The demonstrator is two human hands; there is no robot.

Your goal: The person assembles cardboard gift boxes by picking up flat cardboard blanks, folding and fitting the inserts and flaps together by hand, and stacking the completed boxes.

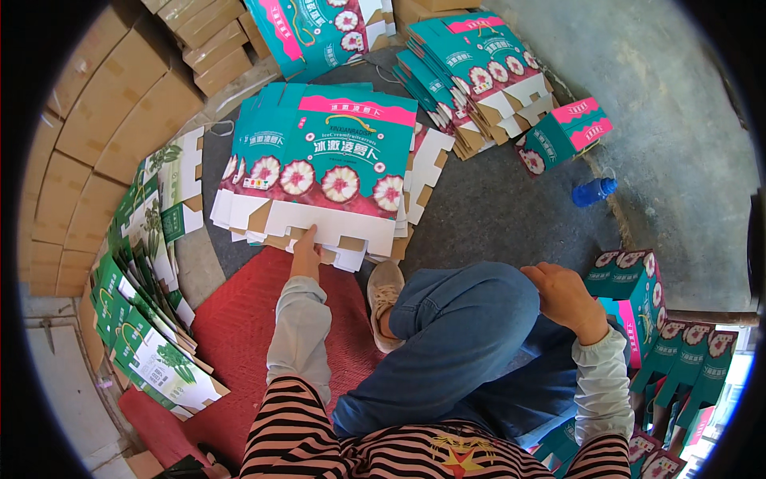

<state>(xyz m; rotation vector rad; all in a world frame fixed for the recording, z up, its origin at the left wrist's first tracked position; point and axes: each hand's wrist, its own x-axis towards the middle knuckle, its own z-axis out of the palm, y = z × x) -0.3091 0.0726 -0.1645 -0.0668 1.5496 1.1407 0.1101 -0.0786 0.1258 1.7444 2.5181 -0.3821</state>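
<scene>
The stack of flat teal and pink printed cardboard box blanks (319, 164) lies at 12 o'clock from the left hand (306, 254), its long axis running from 9 to 3 o'clock. The lower white flap is touched by the extended left fingers (308, 235); nothing is grasped. This hand is nearer. The right hand (565, 297), loosely curled and empty, is rested on the knee. Two hands and one near stack are counted.

Left hand (306, 254) touched the near edge of stacked flat teal cartons (335, 160), right hand (562, 297) rested on bent knee (471, 307), blue bottle (594, 191) lay beyond
</scene>
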